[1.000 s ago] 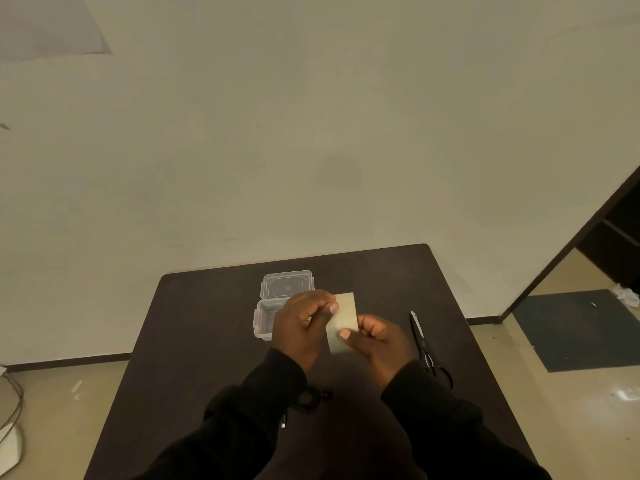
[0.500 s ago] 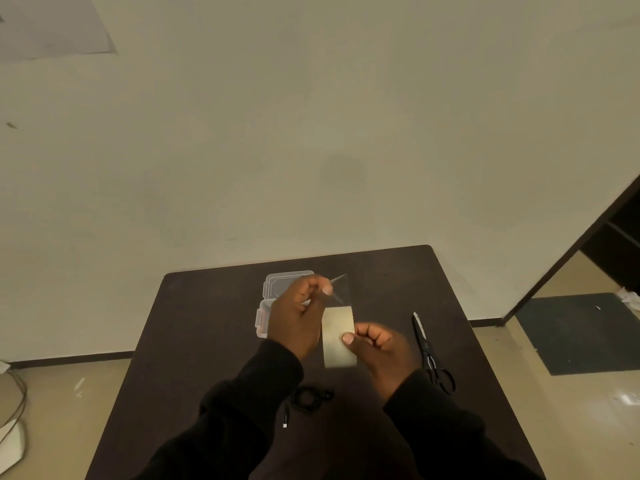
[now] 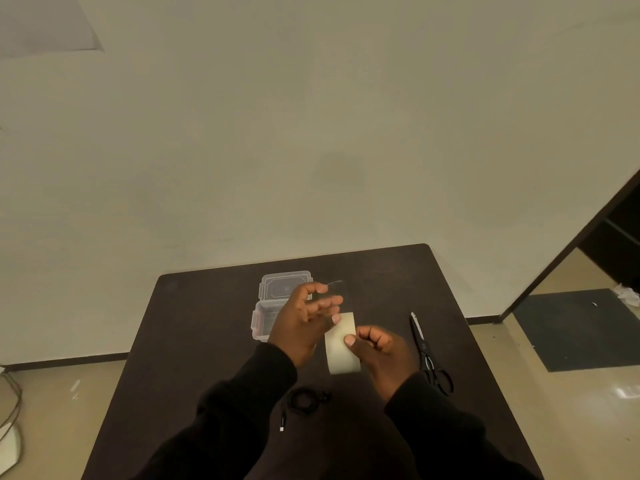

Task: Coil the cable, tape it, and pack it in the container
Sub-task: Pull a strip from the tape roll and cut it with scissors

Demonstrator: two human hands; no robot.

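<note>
Over the dark table, my right hand grips a cream roll of tape held edge-on. My left hand is raised just left of the roll. Its thumb and forefinger pinch the free end of a clear tape strip pulled up from the roll, while the other fingers spread apart. The black cable lies coiled on the table below my hands, with one connector end trailing toward me. The clear plastic container stands open behind my left hand, its lid folded back.
Black-handled scissors lie on the table to the right of my right hand, blades pointing away. The table's far edge meets a plain wall. Floor and a dark mat are at the right, cords on the floor at the left.
My left hand has peeled the tape's end off the roll and drawn it upward, with its lower fingers spreading. The roll has tilted and dropped slightly in my right hand.
</note>
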